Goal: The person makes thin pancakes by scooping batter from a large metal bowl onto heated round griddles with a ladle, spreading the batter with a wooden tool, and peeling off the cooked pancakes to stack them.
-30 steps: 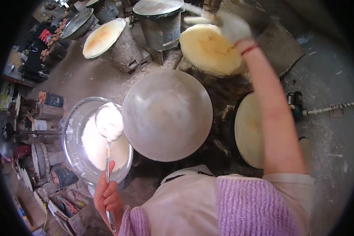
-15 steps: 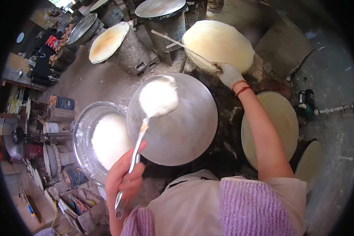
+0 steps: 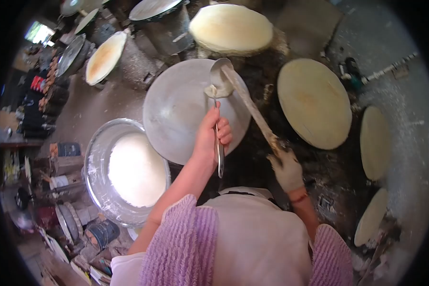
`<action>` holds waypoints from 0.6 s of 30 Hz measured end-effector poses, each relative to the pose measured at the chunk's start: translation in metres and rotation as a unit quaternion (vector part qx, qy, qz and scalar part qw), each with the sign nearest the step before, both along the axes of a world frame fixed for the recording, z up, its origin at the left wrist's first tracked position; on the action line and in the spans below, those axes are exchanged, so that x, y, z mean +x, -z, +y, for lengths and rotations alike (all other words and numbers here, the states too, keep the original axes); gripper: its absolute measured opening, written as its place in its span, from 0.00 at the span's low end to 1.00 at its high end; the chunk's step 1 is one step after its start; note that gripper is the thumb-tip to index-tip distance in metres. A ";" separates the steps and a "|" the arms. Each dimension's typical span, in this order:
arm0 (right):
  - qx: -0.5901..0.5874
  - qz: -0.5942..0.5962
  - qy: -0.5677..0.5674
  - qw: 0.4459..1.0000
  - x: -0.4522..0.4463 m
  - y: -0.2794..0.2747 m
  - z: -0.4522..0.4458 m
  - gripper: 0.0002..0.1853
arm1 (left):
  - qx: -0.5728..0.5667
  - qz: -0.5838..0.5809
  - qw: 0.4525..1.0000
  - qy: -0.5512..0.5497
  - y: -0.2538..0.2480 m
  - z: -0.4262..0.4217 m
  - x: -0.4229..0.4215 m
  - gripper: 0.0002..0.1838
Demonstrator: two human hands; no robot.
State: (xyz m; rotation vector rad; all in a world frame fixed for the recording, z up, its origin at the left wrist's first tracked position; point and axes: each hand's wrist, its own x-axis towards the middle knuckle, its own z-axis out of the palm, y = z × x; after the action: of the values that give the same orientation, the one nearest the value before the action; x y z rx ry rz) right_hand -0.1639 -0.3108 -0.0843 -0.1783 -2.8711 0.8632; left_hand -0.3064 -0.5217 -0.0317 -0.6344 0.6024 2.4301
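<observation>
My left hand (image 3: 213, 136), bare, is closed round the metal handle of a ladle (image 3: 219, 151). The ladle's head is over the right part of a round grey griddle (image 3: 176, 112), with pale batter (image 3: 222, 90) about it. In my gloved right hand (image 3: 287, 170) is a long wooden-handled spreader (image 3: 249, 105), smeared pale. Its rounded head meets the batter just beyond the ladle. A metal pot (image 3: 94, 164) of white batter (image 3: 137, 171) stands to the left of the griddle, partly behind my left forearm.
Round griddles bearing thin pale crepes surround me: a far crepe (image 3: 231, 28), a right crepe (image 3: 314, 102) and a browned left crepe (image 3: 106, 58). Smaller pale discs (image 3: 375, 143) stand at the far right. A pipe (image 3: 391, 66) runs along the grey floor.
My left hand has carried the full ladle rightward across the griddle and its batter is mostly out. My right hand has come back from the far crepe; the thin stick is gone, a wooden spreader is held.
</observation>
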 end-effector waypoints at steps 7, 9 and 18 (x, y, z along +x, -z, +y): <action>0.003 -0.172 0.021 0.985 -0.002 0.001 -0.045 0.22 | -0.195 0.149 0.969 -0.005 0.032 -0.021 -0.039 0.15; -0.090 -0.179 -0.022 0.980 -0.022 0.005 -0.067 0.24 | -0.307 0.186 0.931 -0.060 0.049 -0.052 -0.042 0.19; -0.274 -0.120 0.085 0.950 -0.039 -0.020 -0.058 0.23 | -0.406 0.056 0.847 -0.340 0.052 -0.238 0.106 0.29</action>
State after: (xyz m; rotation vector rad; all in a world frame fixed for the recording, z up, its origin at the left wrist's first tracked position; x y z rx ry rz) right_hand -0.2031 -0.3690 -0.0648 -0.6152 -2.6800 1.6793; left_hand -0.2002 -0.7598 -0.0841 -1.2043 1.7559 2.7879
